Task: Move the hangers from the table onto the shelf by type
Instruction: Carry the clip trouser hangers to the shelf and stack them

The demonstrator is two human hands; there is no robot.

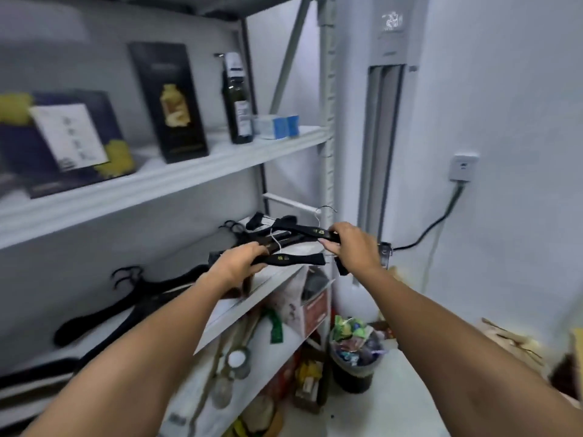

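The left hand (241,263) grips the lower clip hanger (295,259) and the right hand (351,246) grips the upper clip hanger (310,231), both just over the right end of the shelf (268,283) — the putting-down step — so next they should go down on the pile (284,221) of their own kind.

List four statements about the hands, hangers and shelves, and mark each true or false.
1. The left hand and right hand both grip black clip hangers. True.
2. The dark bottle stands on the floor. False: it stands on the upper shelf.
3. Other black hangers lie on the middle shelf. True.
4. The bin is empty. False: it is filled with wrappers.
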